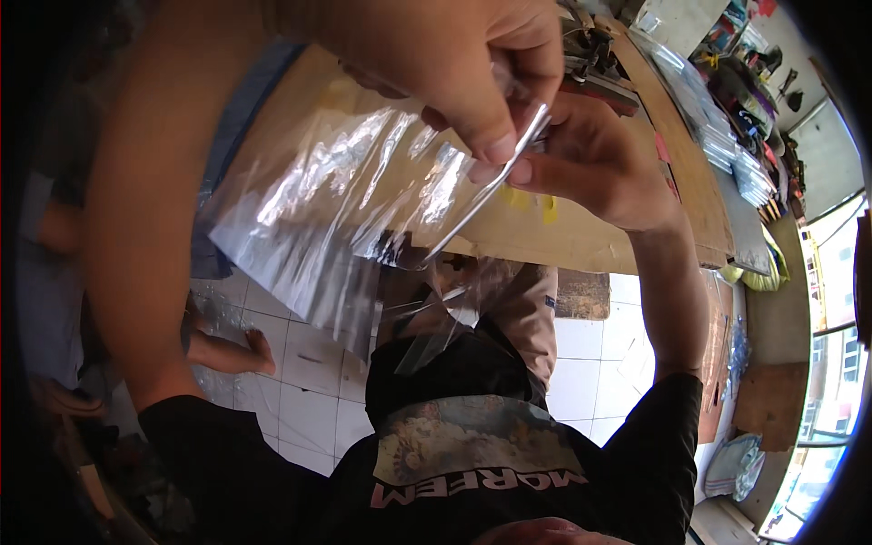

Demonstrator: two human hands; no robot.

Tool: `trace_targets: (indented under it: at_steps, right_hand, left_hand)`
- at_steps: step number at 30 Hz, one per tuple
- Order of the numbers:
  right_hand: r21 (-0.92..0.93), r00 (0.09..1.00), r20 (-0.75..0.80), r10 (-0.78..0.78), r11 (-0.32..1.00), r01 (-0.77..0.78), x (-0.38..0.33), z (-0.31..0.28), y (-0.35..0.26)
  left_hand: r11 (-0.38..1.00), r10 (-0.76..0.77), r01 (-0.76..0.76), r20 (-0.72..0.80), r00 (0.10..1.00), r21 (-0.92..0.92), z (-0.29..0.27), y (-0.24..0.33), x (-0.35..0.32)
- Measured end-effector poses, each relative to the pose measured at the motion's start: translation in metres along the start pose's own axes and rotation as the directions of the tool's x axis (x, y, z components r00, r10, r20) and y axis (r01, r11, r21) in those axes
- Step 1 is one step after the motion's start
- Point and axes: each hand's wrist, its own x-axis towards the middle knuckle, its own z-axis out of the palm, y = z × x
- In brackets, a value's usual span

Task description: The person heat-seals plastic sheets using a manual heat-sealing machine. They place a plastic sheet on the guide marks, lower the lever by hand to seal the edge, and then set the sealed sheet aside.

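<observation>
A clear, glossy plastic sheet or bag (309, 209) is held up in front of me, creased and reflecting light. Its folded edge runs in a bright narrow strip down from my fingertips. My left hand (427, 64) is closed, pinching this edge between thumb and fingers. Close beside it, my right hand (599, 163) grips the same edge with its thumb along the strip. The thumbs nearly meet. Some of the fingers are hidden behind the plastic and the hands. The loose part of the film hangs toward my lap.
Beneath the hands lies a brown work table (581, 250) with yellow pieces showing on it. Dark metal equipment (590, 54) stands at the back. Clear plastic packets (699, 118) are piled at the right. A co-worker's bare leg (222, 352) rests on the tiled floor (309, 409) at left.
</observation>
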Motion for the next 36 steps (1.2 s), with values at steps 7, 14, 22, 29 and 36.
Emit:
trace_targets:
  at_steps: [7, 14, 22, 29, 36]
  right_hand:
    - [-0.003, 0.996, 0.036, 0.076, 0.997, -0.076, -0.007, -0.001, 0.010]
    - [0.397, 0.964, -0.049, -0.262, 0.880, 0.260, -0.026, -0.022, 0.011]
    - [0.346, 0.941, -0.272, -0.200, 0.893, 0.289, -0.047, -0.037, 0.000]
    - [0.265, 0.914, -0.357, -0.190, 0.918, 0.295, -0.029, -0.029, -0.018]
    - [0.415, 0.936, -0.350, -0.050, 0.887, 0.202, -0.031, -0.037, -0.030]
  left_hand:
    - [0.961, -0.196, 0.192, 0.003, 0.981, -0.199, 0.035, -0.047, 0.015]
    - [0.960, 0.022, -0.174, -0.562, 0.827, -0.218, 0.085, -0.091, 0.014]
    - [0.971, -0.023, -0.167, -0.768, 0.640, -0.169, 0.127, -0.084, 0.008]
    - [0.746, -0.203, -0.393, -0.745, 0.636, -0.538, 0.164, -0.058, -0.001]
    - [0.855, -0.243, -0.239, -0.763, 0.599, -0.460, 0.187, -0.051, 0.016]
